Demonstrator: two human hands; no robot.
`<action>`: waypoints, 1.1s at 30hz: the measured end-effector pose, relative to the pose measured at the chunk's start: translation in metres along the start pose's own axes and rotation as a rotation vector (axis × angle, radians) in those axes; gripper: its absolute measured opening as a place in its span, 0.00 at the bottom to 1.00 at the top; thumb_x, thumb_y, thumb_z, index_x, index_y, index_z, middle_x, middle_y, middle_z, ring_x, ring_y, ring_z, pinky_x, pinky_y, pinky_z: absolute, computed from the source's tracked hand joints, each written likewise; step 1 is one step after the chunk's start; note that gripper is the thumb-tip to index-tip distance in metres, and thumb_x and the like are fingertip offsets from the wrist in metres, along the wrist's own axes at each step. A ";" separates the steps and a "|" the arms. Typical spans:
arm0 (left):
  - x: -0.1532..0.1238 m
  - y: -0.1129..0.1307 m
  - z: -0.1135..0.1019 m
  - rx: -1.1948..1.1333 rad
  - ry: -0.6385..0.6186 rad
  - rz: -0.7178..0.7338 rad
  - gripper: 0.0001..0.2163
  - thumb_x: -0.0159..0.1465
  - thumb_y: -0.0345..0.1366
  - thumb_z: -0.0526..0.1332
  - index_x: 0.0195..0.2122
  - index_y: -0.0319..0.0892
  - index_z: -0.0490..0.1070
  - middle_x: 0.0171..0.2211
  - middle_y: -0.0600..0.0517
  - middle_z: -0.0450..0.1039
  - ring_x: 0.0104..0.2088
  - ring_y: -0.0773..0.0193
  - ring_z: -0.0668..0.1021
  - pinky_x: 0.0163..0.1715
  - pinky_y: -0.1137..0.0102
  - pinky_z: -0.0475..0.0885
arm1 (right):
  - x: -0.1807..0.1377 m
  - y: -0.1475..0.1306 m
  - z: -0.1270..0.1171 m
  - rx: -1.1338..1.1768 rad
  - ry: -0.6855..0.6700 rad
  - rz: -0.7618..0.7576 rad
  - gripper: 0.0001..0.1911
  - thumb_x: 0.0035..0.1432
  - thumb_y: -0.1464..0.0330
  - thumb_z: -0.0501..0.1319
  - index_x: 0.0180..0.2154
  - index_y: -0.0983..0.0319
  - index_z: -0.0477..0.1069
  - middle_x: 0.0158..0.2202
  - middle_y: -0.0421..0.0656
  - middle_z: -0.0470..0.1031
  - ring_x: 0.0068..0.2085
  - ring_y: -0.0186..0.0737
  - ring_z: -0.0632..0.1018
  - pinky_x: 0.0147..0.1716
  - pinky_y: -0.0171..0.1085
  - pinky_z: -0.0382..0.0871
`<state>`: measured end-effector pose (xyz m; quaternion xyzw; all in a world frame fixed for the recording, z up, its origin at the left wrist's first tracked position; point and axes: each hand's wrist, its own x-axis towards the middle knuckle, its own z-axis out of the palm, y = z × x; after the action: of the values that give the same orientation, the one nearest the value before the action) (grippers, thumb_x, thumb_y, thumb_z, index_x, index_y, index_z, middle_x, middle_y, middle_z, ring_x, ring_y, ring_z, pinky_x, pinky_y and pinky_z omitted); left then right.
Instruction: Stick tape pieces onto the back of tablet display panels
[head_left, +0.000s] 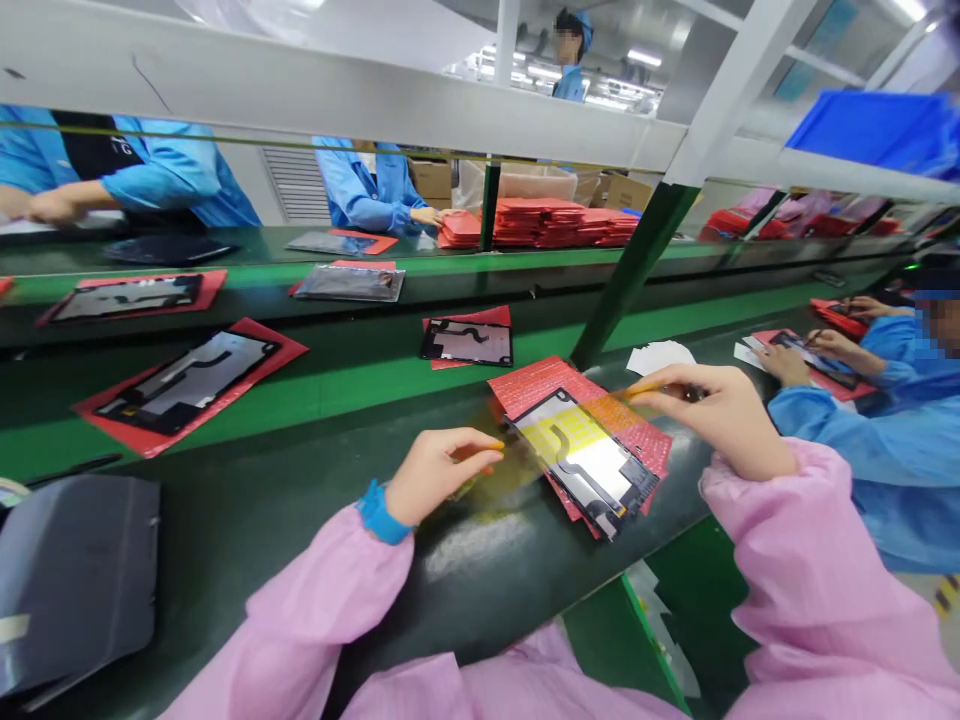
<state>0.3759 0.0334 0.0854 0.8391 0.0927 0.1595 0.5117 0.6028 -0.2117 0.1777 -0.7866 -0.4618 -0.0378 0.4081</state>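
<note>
A dark device panel [592,465] lies on a red bubble-wrap sheet [540,383] at the near edge of the green conveyor belt. A clear yellow film [555,440] is stretched over the panel between my two hands. My left hand [439,470] pinches the film's near-left corner, fingers closed. My right hand [716,410] pinches the film's far-right corner, and a thin dark tool sticks out past its fingers.
More panels on red sheets [191,385] [466,340] lie along the belt [315,400]. A dark grey cover [71,575] sits at my left. Green and white frame posts [637,262] stand behind. A co-worker in blue [870,400] works at my right; others stand across.
</note>
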 end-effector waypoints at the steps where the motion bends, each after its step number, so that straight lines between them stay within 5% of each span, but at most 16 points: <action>1: -0.003 0.004 -0.013 -0.021 -0.006 -0.022 0.13 0.66 0.45 0.65 0.41 0.41 0.82 0.36 0.48 0.86 0.34 0.58 0.86 0.39 0.66 0.82 | 0.003 0.005 -0.002 -0.007 0.017 0.028 0.13 0.55 0.50 0.70 0.30 0.51 0.84 0.23 0.39 0.78 0.22 0.41 0.74 0.20 0.40 0.66; 6: -0.012 0.018 -0.061 -0.092 -0.046 -0.110 0.13 0.60 0.45 0.70 0.37 0.40 0.82 0.28 0.50 0.84 0.26 0.62 0.84 0.30 0.70 0.81 | 0.015 0.020 -0.005 0.077 -0.005 0.157 0.17 0.48 0.48 0.74 0.29 0.53 0.82 0.26 0.40 0.80 0.27 0.43 0.78 0.23 0.40 0.71; 13: -0.013 0.011 -0.089 -0.078 -0.051 -0.171 0.16 0.58 0.48 0.72 0.39 0.41 0.82 0.33 0.48 0.85 0.31 0.59 0.85 0.33 0.67 0.82 | 0.026 0.030 0.005 0.181 -0.015 0.261 0.20 0.43 0.48 0.77 0.28 0.55 0.81 0.30 0.44 0.83 0.31 0.45 0.81 0.30 0.42 0.77; 17: -0.015 0.007 -0.104 0.304 0.261 0.073 0.11 0.65 0.45 0.66 0.38 0.44 0.82 0.37 0.49 0.85 0.37 0.59 0.84 0.41 0.65 0.81 | 0.043 0.038 0.019 0.153 -0.030 0.093 0.13 0.51 0.52 0.74 0.30 0.53 0.80 0.34 0.44 0.83 0.36 0.49 0.82 0.37 0.46 0.79; 21: -0.022 -0.017 -0.119 0.859 0.570 0.363 0.07 0.70 0.37 0.63 0.37 0.48 0.81 0.38 0.49 0.84 0.44 0.54 0.81 0.52 0.56 0.76 | 0.069 0.042 0.063 0.074 0.056 -0.108 0.05 0.63 0.62 0.64 0.36 0.53 0.78 0.47 0.47 0.80 0.47 0.50 0.81 0.44 0.46 0.78; 23: -0.027 -0.042 -0.118 1.013 0.543 0.354 0.08 0.70 0.35 0.62 0.38 0.47 0.81 0.35 0.48 0.82 0.44 0.53 0.79 0.50 0.56 0.76 | 0.077 0.045 0.098 -0.154 0.002 -0.074 0.10 0.66 0.66 0.61 0.48 0.57 0.76 0.51 0.51 0.78 0.45 0.47 0.81 0.42 0.45 0.78; 25: -0.034 -0.070 -0.110 1.070 0.450 0.286 0.11 0.70 0.32 0.58 0.42 0.45 0.82 0.33 0.46 0.78 0.40 0.53 0.78 0.44 0.59 0.76 | 0.076 0.045 0.136 -0.392 -0.197 -0.080 0.16 0.67 0.69 0.60 0.56 0.61 0.72 0.53 0.53 0.77 0.46 0.46 0.80 0.43 0.43 0.77; 29: -0.049 -0.117 -0.082 1.089 0.212 0.171 0.18 0.68 0.26 0.54 0.50 0.43 0.82 0.31 0.47 0.74 0.33 0.57 0.76 0.34 0.65 0.75 | 0.054 0.035 0.196 -0.517 -0.519 -0.206 0.07 0.65 0.69 0.66 0.45 0.56 0.78 0.49 0.45 0.80 0.51 0.43 0.78 0.44 0.36 0.74; 33: -0.060 -0.140 -0.059 1.063 0.090 0.113 0.18 0.69 0.33 0.56 0.56 0.40 0.80 0.51 0.38 0.78 0.52 0.45 0.77 0.53 0.52 0.75 | 0.034 0.022 0.219 -0.656 -0.589 -0.175 0.20 0.64 0.68 0.66 0.57 0.56 0.73 0.60 0.49 0.73 0.55 0.50 0.73 0.40 0.40 0.73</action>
<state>0.2999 0.1274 -0.0246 0.9785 0.1374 0.1537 0.0022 0.5691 -0.0448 0.0337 -0.8095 -0.5869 0.0090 -0.0166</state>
